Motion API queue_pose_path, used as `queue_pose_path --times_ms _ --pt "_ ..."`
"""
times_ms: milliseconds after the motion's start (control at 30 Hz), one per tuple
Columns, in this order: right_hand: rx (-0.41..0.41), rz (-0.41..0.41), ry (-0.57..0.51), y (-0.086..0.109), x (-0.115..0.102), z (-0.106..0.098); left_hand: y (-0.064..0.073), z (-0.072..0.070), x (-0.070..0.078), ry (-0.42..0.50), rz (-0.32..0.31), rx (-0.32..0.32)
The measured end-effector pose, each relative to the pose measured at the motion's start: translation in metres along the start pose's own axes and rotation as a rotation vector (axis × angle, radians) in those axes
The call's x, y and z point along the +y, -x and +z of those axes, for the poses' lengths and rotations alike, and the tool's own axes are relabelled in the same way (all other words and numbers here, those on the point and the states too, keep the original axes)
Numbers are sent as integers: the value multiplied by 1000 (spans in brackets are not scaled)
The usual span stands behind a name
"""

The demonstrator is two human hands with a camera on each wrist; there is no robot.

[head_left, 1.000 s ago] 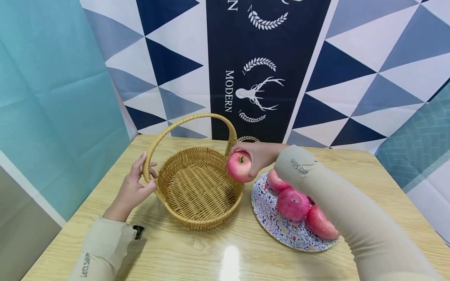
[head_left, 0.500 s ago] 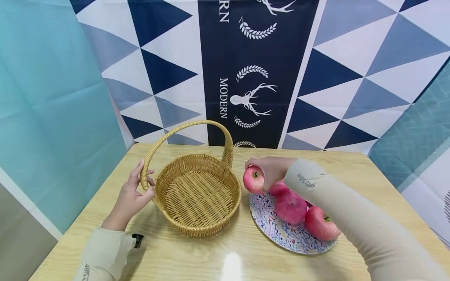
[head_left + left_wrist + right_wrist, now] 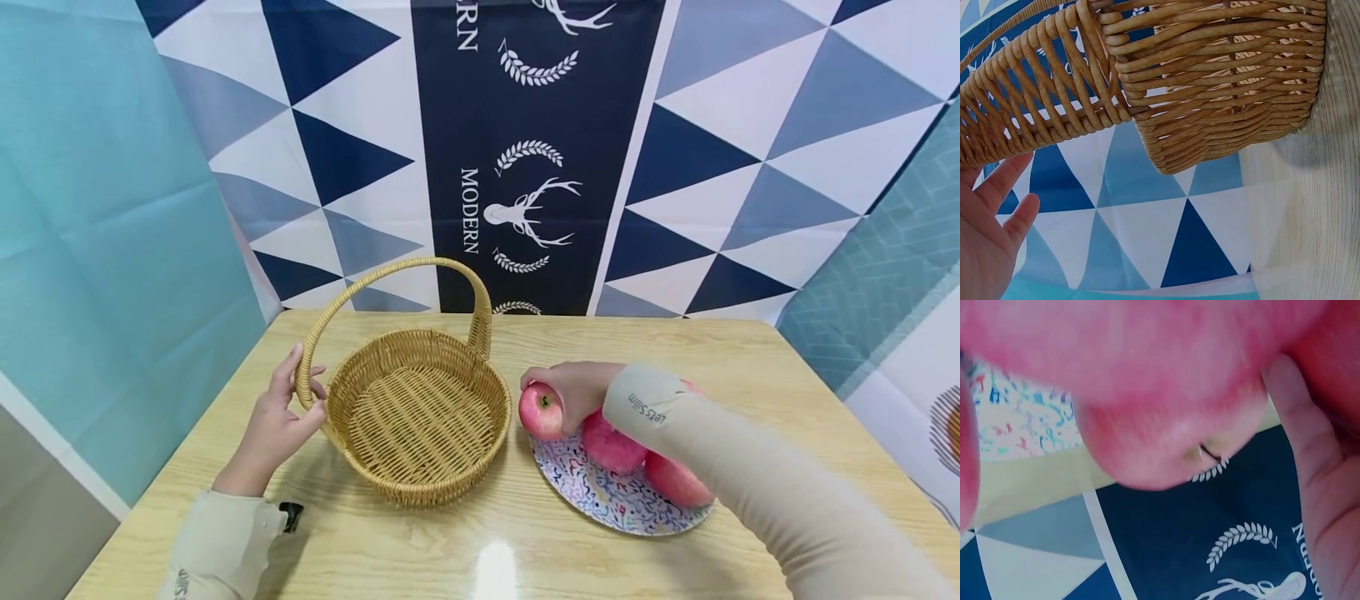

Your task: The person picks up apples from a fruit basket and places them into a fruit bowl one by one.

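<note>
In the head view a round wicker basket [image 3: 420,495] with a tall arched handle [image 3: 390,268] stands left of centre, nothing inside it. My left hand [image 3: 273,425] holds the handle low on its left side. The left wrist view shows its fingers [image 3: 1007,181] against the woven handle [image 3: 1035,94]. My right hand [image 3: 583,390] grips a pink apple [image 3: 540,412], stem facing me, at the left edge of a patterned plate [image 3: 592,500]. More apples sit on the plate, including a darker pink one [image 3: 611,443] and a red one [image 3: 678,482], partly hidden by the sleeve.
The wooden table [image 3: 405,550] backs onto a patterned cloth [image 3: 525,83] with triangles and a deer print. A pale teal cloth [image 3: 112,208] hangs at the left. A small black piece [image 3: 291,517] sticks out by my left cuff.
My right hand, with the apple, has moved from the basket's right rim rightward and down to the plate's edge. The left hand stays on the handle; the head view has shifted slightly.
</note>
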State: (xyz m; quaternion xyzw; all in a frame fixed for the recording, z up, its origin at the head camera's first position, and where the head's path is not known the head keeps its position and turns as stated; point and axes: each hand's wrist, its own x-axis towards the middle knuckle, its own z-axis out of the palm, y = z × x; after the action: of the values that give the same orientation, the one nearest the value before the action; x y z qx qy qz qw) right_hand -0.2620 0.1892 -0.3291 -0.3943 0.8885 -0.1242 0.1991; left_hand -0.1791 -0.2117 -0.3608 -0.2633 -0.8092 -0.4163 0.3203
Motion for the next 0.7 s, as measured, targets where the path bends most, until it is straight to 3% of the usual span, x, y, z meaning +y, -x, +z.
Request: queue_pose_path --times_ms 133,300,500,700 --pt "-25 32 40 -2 4 12 1 0 0 3 -26 -14" --pt "-66 -11 127 -4 0 18 0 -1 0 4 -23 -12" --pt "-146 106 189 -5 -13 13 1 -1 0 10 -16 -11" --pt "-136 121 269 -4 -16 8 0 -1 0 -30 -1 0"
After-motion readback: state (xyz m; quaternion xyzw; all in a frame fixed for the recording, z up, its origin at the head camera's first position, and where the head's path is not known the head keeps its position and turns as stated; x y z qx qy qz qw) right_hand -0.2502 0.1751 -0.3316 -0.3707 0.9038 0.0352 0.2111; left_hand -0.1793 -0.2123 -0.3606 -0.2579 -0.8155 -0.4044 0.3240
